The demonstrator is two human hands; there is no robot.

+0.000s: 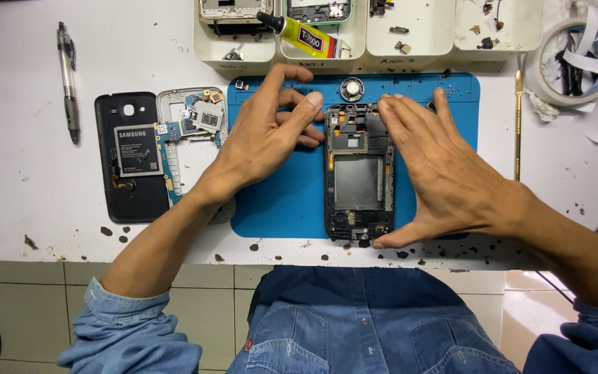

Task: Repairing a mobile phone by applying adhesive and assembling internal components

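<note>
A stripped phone frame (358, 181) lies upright on a blue work mat (282, 201). My right hand (444, 170) spans its right side, index fingertip at the top edge and thumb tip at the bottom edge. My left hand (268, 135) rests on the mat to the frame's left, with fingertips touching its upper left corner. A small round speaker part (351, 88) sits just above the frame.
A black back cover with a battery (133, 156) and a white mid-frame with a circuit board (192, 131) lie left of the mat. White trays (410, 38) with parts and a glue tube (302, 34) stand behind. Tape roll (576, 59) far right, pen (69, 79) far left.
</note>
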